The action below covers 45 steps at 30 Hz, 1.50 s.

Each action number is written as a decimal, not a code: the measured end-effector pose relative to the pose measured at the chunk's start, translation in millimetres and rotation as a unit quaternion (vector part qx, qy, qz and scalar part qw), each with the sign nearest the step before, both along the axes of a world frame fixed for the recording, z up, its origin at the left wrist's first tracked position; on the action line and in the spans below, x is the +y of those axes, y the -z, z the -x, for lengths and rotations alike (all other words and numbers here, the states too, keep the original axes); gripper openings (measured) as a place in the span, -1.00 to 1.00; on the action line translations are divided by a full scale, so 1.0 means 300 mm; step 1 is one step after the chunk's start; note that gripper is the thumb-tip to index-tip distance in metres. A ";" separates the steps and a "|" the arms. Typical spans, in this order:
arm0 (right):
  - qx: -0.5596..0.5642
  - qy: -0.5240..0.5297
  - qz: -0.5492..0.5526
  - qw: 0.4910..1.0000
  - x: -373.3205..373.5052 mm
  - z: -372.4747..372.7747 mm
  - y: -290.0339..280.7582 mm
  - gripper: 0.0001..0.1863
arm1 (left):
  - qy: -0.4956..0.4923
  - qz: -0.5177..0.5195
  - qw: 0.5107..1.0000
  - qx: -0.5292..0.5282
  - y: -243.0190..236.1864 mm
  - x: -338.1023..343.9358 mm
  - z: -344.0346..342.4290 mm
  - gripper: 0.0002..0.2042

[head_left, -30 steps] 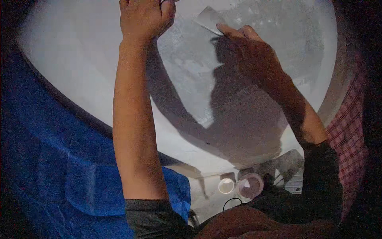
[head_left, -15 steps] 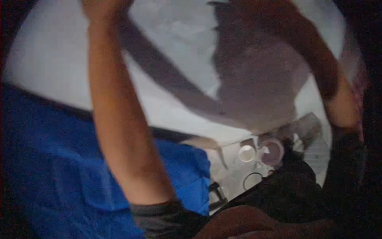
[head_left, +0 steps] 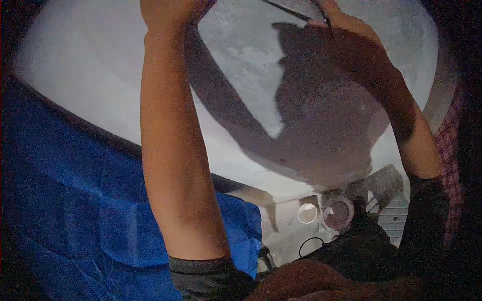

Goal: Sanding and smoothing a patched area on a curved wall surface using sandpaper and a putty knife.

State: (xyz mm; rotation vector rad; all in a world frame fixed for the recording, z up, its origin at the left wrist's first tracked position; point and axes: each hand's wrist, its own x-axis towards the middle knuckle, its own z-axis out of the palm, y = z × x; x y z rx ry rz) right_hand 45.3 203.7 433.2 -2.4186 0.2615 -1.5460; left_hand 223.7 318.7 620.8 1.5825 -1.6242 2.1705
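Note:
My left hand [head_left: 173, 14] is at the top edge, above a pale surface [head_left: 95, 65]. Its fingers run out of the picture, so what they hold, if anything, is hidden. At the upper right, my right hand [head_left: 351, 37] grips a slim dark tool [head_left: 287, 9] whose two thin parts run up past the top edge. The kind of tool does not show clearly. Below it the pale surface has a grey, mottled patch [head_left: 246, 55], and the dark shadows of my arms and head fall across it.
Blue cloth [head_left: 75, 200] hangs in folds at the left. Low in the middle are a small white round thing [head_left: 307, 213] and a larger pinkish round one [head_left: 338, 213]. Beside them lie a dark loop [head_left: 311, 241] and a pale ridged thing [head_left: 394, 218]. Plaid fabric [head_left: 449, 145] shows at the right.
My left arm has shifted right in the picture. More of my right hand has come into view, with the dark tool now visible. The picture is less blurred.

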 end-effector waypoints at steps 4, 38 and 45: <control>0.072 0.093 0.076 0.990 -0.065 0.051 0.020 -0.66 | -0.008 0.000 1.000 -0.008 0.012 -0.023 0.022 -0.39; 0.077 0.052 0.014 0.996 -0.031 0.074 -0.021 -0.73 | -0.005 -0.005 1.000 -0.009 0.038 0.006 0.028 -0.42; 0.076 0.032 0.040 0.996 -0.015 0.057 -0.012 -0.62 | -0.015 -0.005 1.000 0.006 0.045 0.018 -0.008 -0.42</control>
